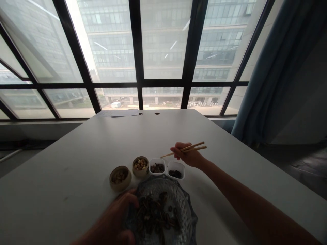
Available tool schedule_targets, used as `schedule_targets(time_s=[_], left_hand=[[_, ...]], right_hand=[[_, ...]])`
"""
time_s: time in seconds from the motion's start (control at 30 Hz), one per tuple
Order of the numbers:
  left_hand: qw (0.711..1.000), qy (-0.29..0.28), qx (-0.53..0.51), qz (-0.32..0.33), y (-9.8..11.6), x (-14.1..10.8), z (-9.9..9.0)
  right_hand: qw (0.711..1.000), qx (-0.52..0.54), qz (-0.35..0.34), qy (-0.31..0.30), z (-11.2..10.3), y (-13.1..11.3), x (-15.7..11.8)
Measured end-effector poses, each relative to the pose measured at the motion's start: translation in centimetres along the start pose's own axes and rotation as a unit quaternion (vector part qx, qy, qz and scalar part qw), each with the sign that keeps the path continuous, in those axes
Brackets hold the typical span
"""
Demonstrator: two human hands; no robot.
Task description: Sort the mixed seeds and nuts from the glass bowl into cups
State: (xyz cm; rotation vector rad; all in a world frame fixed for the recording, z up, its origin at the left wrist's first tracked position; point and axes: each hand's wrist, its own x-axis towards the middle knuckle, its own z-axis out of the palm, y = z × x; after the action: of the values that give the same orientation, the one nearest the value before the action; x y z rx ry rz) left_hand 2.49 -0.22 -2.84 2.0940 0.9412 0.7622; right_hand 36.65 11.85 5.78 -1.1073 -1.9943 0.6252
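My right hand (187,154) is closed around a pair of wooden chopsticks (196,147). Their tips point left, just above the far rim of a small white square dish (157,162) of dark reddish pieces. To its right stands a second white dish (178,164) with darker pieces. A large clear glass bowl (187,207) sits close to me, holding dark mixed pieces I cannot name. My left hand (117,217) grips this bowl by its left side, the fingers curled at the rim. Nothing shows between the chopstick tips.
Two round beige bowls stand left of the white dishes: one bowl (140,174) with pale nuts, another (120,185) with brownish pieces. White paper sheets (119,113) lie at the far left edge of the white table (84,153). Windows rise behind; a blue curtain (270,75) hangs at right.
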Motion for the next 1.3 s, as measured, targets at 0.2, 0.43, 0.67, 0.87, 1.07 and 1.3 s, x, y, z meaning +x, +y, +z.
schedule_targets(time_s=[0.2, 0.43, 0.67, 0.87, 1.07, 1.3], left_hand=[[1.0, 0.0, -0.002, 0.028, 2.7, 0.1, -0.8], [0.994, -0.05, -0.07, 0.061, 4.3, 0.0, -1.6], [0.994, -0.057, -0.007, 0.09, 5.7, -0.7, -2.0], [0.989, -0.006, 0.128, 0.072, 9.8, 3.9, -4.1], [0.91, -0.111, 0.383, 0.109, 13.4, 16.7, -3.5], [0.821, -0.276, 0.496, 0.056, 12.0, 24.3, 1.8]], right_hand=[[0.998, 0.045, 0.033, 0.043, -1.2, -0.1, 0.1], [0.995, 0.048, 0.086, -0.019, -3.1, -1.8, -0.1], [0.993, 0.046, 0.09, -0.067, -3.3, -2.5, -0.2], [0.996, 0.035, 0.082, 0.008, -4.7, -2.2, 0.0], [0.997, 0.003, 0.052, 0.05, -6.3, -1.7, 0.0], [0.998, -0.018, 0.023, 0.059, -7.8, -2.2, -0.4]])
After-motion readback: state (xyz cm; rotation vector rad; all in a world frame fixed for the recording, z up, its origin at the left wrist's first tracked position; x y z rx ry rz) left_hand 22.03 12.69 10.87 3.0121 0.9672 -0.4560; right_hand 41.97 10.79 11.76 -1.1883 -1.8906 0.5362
